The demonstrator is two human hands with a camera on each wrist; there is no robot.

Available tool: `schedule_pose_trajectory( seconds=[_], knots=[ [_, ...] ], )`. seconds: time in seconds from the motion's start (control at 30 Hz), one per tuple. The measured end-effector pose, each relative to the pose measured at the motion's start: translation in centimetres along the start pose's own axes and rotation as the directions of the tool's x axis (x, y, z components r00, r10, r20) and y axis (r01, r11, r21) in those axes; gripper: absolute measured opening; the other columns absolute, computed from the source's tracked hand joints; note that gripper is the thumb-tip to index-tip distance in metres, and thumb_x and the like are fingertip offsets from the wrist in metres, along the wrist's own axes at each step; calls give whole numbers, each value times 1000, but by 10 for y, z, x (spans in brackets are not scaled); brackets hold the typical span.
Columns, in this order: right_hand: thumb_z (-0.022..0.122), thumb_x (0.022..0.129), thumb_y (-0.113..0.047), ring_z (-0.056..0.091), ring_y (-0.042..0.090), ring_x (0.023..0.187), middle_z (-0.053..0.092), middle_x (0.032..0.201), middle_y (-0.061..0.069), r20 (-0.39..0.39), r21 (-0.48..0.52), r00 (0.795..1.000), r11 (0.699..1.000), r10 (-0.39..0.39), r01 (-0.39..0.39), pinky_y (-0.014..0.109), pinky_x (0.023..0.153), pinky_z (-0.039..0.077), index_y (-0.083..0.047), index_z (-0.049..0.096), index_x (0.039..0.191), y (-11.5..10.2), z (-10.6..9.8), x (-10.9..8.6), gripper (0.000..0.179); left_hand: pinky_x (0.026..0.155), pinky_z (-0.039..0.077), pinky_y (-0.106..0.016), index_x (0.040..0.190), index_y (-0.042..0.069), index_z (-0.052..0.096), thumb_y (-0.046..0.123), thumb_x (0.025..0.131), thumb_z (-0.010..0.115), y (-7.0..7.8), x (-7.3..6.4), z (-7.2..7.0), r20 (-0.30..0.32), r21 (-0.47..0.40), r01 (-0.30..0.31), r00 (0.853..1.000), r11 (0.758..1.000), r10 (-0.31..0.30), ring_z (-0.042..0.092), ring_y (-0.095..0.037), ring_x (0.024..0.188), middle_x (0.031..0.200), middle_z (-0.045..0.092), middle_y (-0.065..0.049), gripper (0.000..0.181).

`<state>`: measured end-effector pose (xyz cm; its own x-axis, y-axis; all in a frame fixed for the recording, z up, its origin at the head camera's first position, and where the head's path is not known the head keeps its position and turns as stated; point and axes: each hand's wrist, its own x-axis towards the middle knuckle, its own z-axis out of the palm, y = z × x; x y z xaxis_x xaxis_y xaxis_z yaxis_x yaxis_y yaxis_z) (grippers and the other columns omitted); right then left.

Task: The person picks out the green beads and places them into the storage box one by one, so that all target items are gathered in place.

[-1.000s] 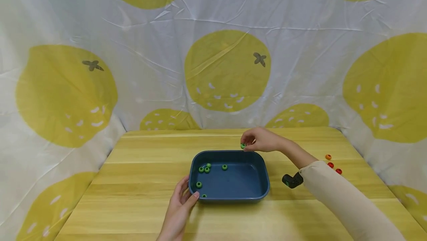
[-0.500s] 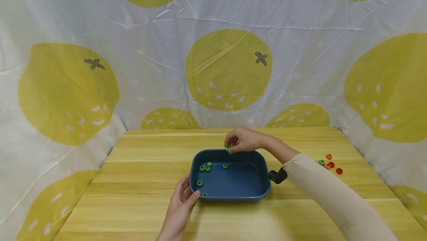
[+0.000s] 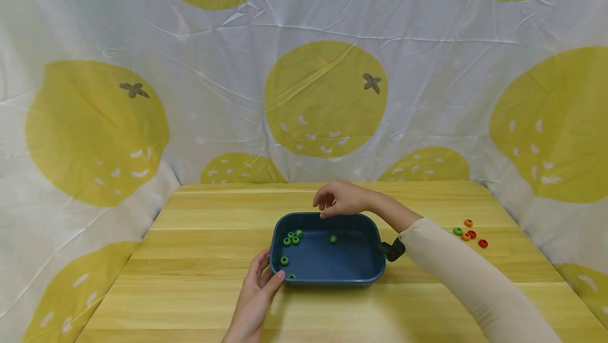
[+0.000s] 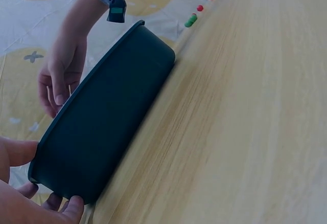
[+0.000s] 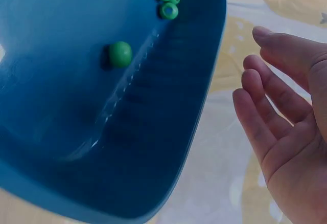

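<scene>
- Gripping is done at the left end of the blue, round-cornered plastic tray [image 3: 332, 264] by the left hand [image 3: 258, 293], thumb on the rim and fingers against the outside wall.
- The right hand [image 3: 344, 199] is held by the far rim, thumb and fingertips apart, fingers loosely bent.
- Inside the tray, seven small, round, pierced green beads [image 3: 333, 239] are seen: four gathered at far left, two at near left, one close to the far wall about midway across.
- The tray is set flat on the yellowish wooden table [image 3: 190, 258].
- At the right wrist, a black angular device [image 3: 392, 249] is worn beside a beige sleeve [image 3: 470, 279].
- Farther right, green, orange and red pierced beads [image 3: 466, 236] are grouped on the table.
- On the far side, the table is backed by a white cloth printed with yellow lemons [image 3: 437, 95].
</scene>
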<state>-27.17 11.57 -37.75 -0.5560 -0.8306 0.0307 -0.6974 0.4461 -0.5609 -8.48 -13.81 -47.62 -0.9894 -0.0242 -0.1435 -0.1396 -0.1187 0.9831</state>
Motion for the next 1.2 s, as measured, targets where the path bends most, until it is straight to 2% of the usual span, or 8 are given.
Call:
schedule_pose_trajectory(
  seconds=[0.43,0.93,1.2],
  knots=[
    [76,96,-15,67,8,90,71,99,-7,-41,10,998,999,39,-38,30,85,56,-6,73,118,7,-6,-27,23,112,39,-54,160,3,28,2,102,63,1,-2,0,0,-3,-3,1000,1000,3,34,-45,146,158,35,-25,67],
    [74,98,-16,67,11,89,70,100,-6,-104,51,991,996,80,-75,33,84,57,-5,72,117,24,-12,-66,22,111,41,-54,160,2,28,2,102,63,2,-3,0,0,2,-9,1000,1000,9,34,-46,145,158,34,-26,68],
    [75,97,-15,67,14,88,69,99,-4,-138,73,982,990,131,-122,36,85,58,-3,72,117,31,-16,-89,24,111,41,-54,160,1,27,3,103,63,0,-2,0,4,12,-19,1000,1000,18,33,-47,146,158,34,-27,68]
  ],
)
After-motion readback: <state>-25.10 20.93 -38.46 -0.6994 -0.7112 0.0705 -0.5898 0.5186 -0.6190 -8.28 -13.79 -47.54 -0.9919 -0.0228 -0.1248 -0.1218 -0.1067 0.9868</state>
